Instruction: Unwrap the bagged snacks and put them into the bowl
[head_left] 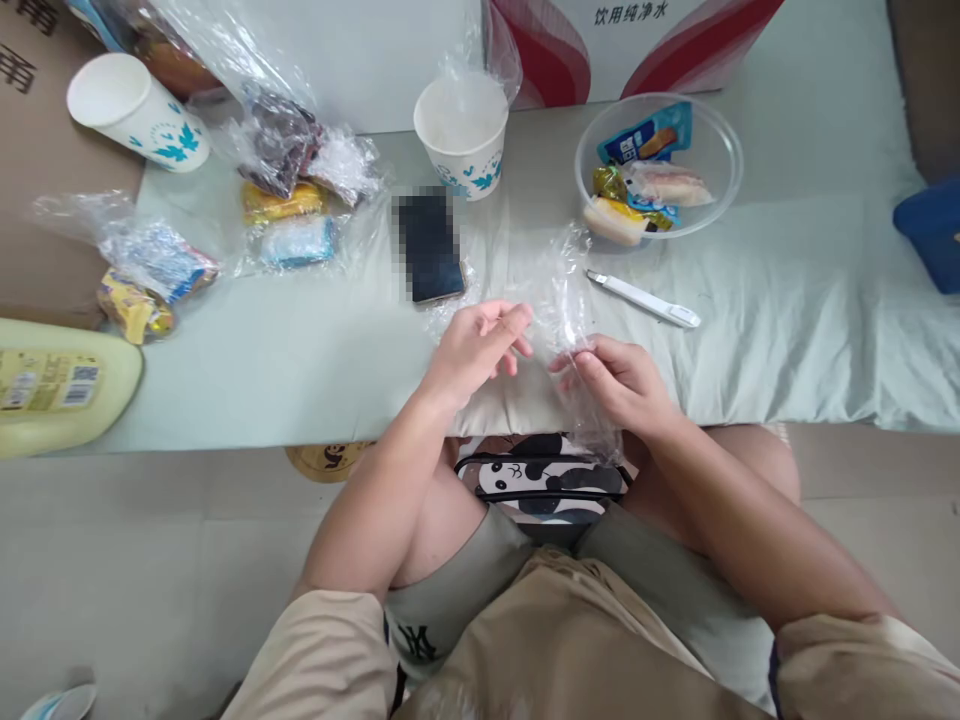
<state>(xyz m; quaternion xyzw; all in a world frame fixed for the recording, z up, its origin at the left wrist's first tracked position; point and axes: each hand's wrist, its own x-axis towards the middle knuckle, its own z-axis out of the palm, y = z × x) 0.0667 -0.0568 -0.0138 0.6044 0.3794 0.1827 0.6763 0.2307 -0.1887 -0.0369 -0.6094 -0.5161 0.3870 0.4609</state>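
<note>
My right hand (619,380) pinches a clear plastic bag (571,290) between thumb and fingers. The crinkled film stands up above that hand and also hangs below it, over the table's front edge. To its left, my left hand (484,345) is raised with loosely bent fingers apart, and I see nothing held in it. A dark phone (431,245), partly blurred out, lies just beyond the left hand. Past the right hand rests a white utility knife (645,298). Farther back, a clear plastic bowl (733,165) holds several small wrapped snacks.
A paper cup (461,130) with film in it stands behind the phone; another cup (139,110) leans at the left. Bagged snacks (289,200) and a second bundle (157,275) lie left. A pale yellow bottle (67,385) is near the left edge. Boxes (645,45) line the back.
</note>
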